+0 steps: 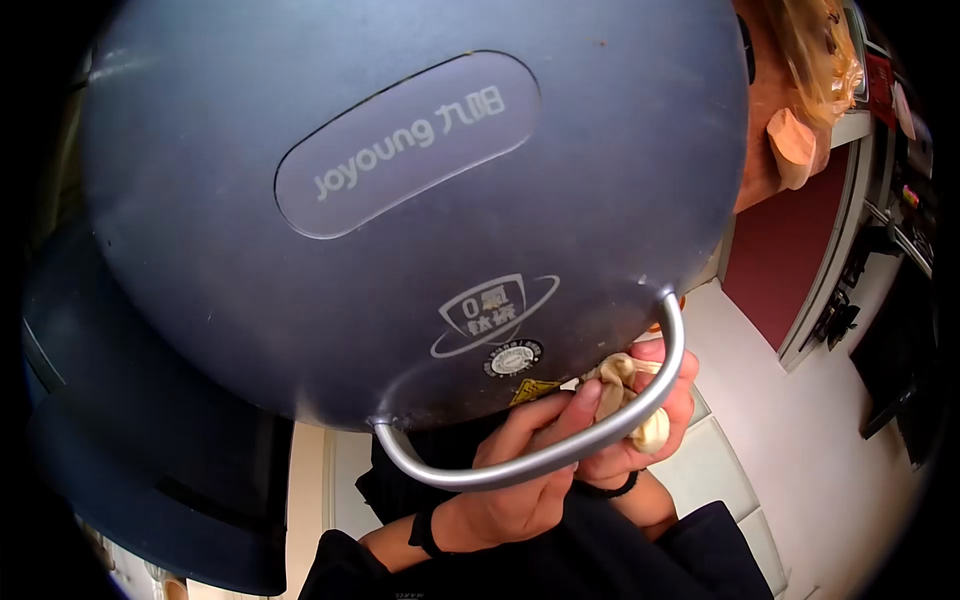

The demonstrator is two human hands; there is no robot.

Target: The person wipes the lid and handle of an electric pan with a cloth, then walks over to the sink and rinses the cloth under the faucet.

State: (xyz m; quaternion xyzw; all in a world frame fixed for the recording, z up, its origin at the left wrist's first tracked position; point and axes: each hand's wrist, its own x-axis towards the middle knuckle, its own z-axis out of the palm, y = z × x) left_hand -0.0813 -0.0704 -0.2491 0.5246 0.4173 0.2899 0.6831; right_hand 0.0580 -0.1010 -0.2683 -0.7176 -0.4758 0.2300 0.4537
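A large dark blue-grey Joyoung appliance (400,290) fills most of the head view, its curved silver handle (545,467) jutting toward the person. The garlic (617,378) (pale, with papery skin) sits just below the appliance's edge, beside the handle's right half and between both hands. The right hand (682,410) grasps it from the right, fingers curled around. The left hand (530,430) meets it from the left, fingers bent and tips touching; I cannot tell whether they pinch it, since the handle covers part of that hand. The wrists carry 2 black bands (424,535), 1 on each. At upper right, a plastic bag (825,60) and a pale, curved piece (793,148) lie on an orange-brown tabletop (758,172).
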